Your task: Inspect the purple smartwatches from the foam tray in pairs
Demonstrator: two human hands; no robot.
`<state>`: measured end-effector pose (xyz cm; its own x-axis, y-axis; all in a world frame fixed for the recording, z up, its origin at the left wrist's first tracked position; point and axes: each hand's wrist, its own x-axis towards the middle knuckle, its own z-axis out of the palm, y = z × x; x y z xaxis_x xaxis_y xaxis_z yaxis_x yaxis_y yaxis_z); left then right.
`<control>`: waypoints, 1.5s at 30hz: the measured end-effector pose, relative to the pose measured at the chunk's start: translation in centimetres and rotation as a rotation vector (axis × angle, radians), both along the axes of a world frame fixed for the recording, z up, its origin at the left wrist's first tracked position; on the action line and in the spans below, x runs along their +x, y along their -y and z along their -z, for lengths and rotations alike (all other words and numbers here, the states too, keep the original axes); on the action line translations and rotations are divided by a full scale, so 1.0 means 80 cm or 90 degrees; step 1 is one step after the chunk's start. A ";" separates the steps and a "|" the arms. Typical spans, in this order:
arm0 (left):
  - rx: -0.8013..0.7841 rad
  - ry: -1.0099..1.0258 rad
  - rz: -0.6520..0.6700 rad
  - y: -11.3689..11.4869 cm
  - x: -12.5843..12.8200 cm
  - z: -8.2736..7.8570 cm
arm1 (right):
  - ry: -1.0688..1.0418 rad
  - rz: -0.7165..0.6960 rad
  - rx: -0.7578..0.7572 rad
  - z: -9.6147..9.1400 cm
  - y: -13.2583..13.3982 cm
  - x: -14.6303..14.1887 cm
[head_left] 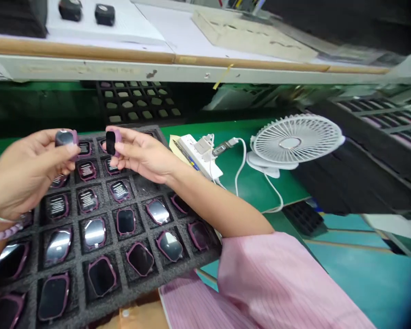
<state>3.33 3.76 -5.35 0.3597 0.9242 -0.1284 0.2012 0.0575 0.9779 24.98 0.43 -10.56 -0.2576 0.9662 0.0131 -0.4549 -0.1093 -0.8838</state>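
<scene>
My left hand (23,171) is closed on a purple-framed smartwatch body (66,137), held face up above the tray. My right hand (142,153) pinches a second purple smartwatch body (111,142), its dark screen turned toward the left. Both hands hover over the far part of a black foam tray (150,274) whose square pockets hold several purple-rimmed watch bodies with glossy screens. One pocket near my right wrist looks bare. A purple cord circles my left wrist. My right arm wears a pink sleeve.
A white power strip (200,155) with plugs and cables lies right of the tray on the green mat. A white clip fan (294,139) stands further right. An empty black grid tray (137,100) sits behind. Two dark devices (85,11) rest on the upper shelf.
</scene>
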 end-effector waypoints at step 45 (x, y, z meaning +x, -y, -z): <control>0.179 -0.098 -0.053 0.048 -0.023 0.057 | -0.016 -0.177 -0.040 0.023 0.029 -0.043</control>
